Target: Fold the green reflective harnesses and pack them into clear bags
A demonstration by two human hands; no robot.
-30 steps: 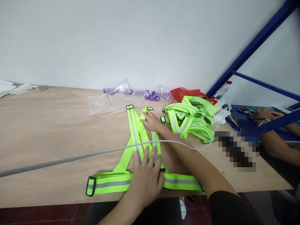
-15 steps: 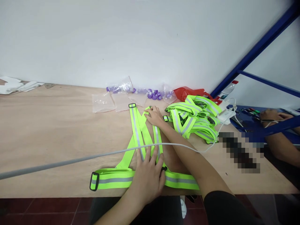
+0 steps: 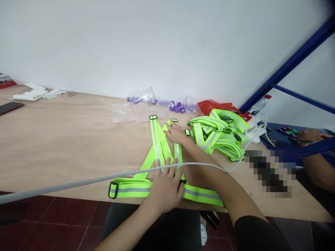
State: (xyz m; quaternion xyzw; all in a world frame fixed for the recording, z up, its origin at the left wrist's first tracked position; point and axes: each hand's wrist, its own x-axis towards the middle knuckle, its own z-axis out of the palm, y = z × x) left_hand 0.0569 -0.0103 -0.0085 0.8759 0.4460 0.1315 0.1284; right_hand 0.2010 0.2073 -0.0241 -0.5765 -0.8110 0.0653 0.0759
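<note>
A lime-yellow reflective vest (image 3: 148,164) made of elastic straps with grey stripes lies flat on the wooden table in front of me. My left hand (image 3: 167,184) rests palm down, fingers spread, where the shoulder straps meet the waist strap. Farther up, my right hand (image 3: 176,132) lies with its fingers out over the right shoulder strap, just below its black buckle (image 3: 174,120). Another black buckle (image 3: 113,190) sits at the left end of the waist strap. Part of the vest is hidden under my hands and right forearm.
A heap of similar reflective straps (image 3: 217,134) lies to the right. Behind are small clear bags (image 3: 124,112), purple caps (image 3: 178,107) and red plastic (image 3: 214,105). A white cable (image 3: 104,177) crosses over my hands from a power strip (image 3: 255,131). Another person's hand (image 3: 310,135) is at the far right.
The view has shifted, bringing a dark phone-like object in at the left. My right hand has slid slightly back from the buckle, which shows more now. My left hand stays on the vest.
</note>
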